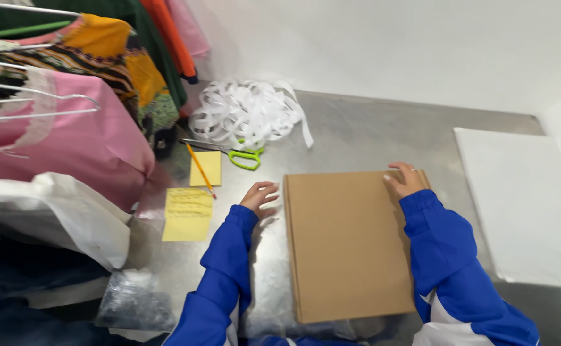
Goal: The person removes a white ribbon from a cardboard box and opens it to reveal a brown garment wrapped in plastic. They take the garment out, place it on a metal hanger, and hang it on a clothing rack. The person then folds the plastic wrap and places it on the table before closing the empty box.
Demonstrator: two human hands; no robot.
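Brown flat cardboard box [348, 243], long axis front-to-back

Both arms are covered to the wrist by long sleeves of a bright royal-blue jacket in a smooth, slightly shiny fabric. Each sleeve ends in a gathered, elastic-looking cuff, just short of the left hand [259, 197] and the right hand [405, 180]. Lower down, near the body, white panels show on the jacket, meeting the blue along slanted seams. The hands are bare, and the nails look pale and polished.
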